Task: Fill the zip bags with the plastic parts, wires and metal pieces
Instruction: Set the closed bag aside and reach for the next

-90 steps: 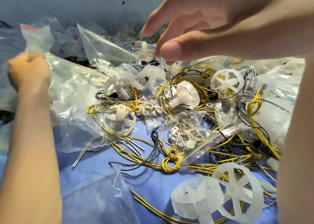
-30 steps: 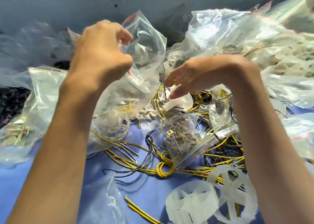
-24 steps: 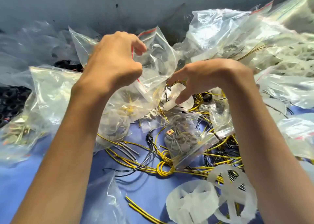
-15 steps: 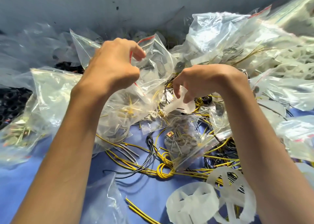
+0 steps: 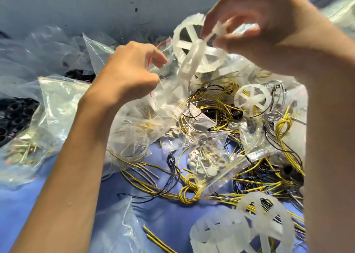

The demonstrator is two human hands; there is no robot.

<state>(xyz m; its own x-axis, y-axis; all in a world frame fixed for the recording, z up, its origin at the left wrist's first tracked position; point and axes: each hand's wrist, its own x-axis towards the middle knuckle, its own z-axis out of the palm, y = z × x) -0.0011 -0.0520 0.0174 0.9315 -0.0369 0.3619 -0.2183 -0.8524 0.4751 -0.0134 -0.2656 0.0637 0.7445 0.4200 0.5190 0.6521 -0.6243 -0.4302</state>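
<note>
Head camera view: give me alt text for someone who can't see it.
The right hand holds a white spoked plastic wheel close to a clear zip bag that the left hand grips, over tangled yellow wires on blue cloth.

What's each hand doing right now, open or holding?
Left hand: grips the zip bag at its mouth.
Right hand: pinches a white spoked plastic wheel.

- Work surface [image 5: 23, 204]: blue, matte; bare at btm-left & btm-centre.
- Wall [image 5: 57, 6]: grey-blue, spans top of view, behind work surface.
- Dark specks [image 5: 136, 9]: scattered on wall, upper centre.
- Black rings [image 5: 13, 116]: piled at far-left edge, approx. mid-height; material can't be told.
</note>
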